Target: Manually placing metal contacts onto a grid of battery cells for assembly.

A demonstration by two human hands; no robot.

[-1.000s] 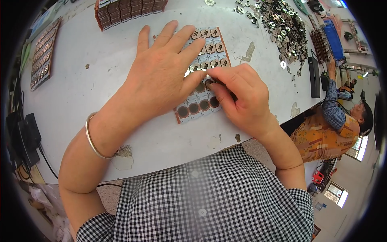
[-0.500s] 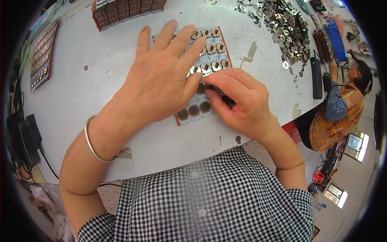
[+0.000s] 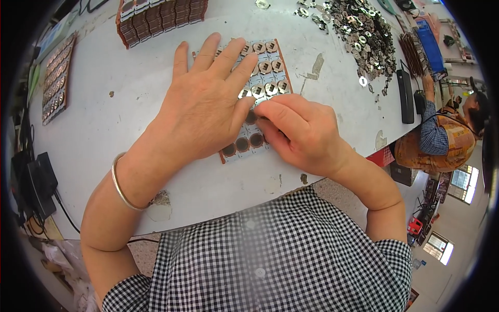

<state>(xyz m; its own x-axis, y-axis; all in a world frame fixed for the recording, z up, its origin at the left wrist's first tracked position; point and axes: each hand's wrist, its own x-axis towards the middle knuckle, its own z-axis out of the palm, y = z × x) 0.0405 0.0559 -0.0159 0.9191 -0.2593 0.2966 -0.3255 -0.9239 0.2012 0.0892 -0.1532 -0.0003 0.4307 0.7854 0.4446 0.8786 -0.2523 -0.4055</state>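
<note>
A circuit board panel [image 3: 254, 80] lies on the table under both of my hands. Its far rows carry round metal clips [image 3: 271, 89] with square openings, while bare dark round pads [image 3: 243, 144] show in the nearest row. My left hand [image 3: 202, 99] rests flat across the panel's left side, fingers spread, covering part of it. Over a row of pads, beside my left thumb, my right hand [image 3: 304, 132] is closed in a pinch. Whatever lies between its fingertips is hidden.
A loose heap of metal clips [image 3: 366, 39] spreads at the far right. Stacked brown panels [image 3: 163, 23] stand at the far left, and another filled panel [image 3: 58, 80] lies farther left. A black bar-shaped device [image 3: 405, 96] sits by the right edge, near another person [image 3: 442, 138].
The fingers of my right hand have drawn closer together, hiding the dark gap inside the palm. My left hand stays flat on the panel. The whole view has shifted slightly.
</note>
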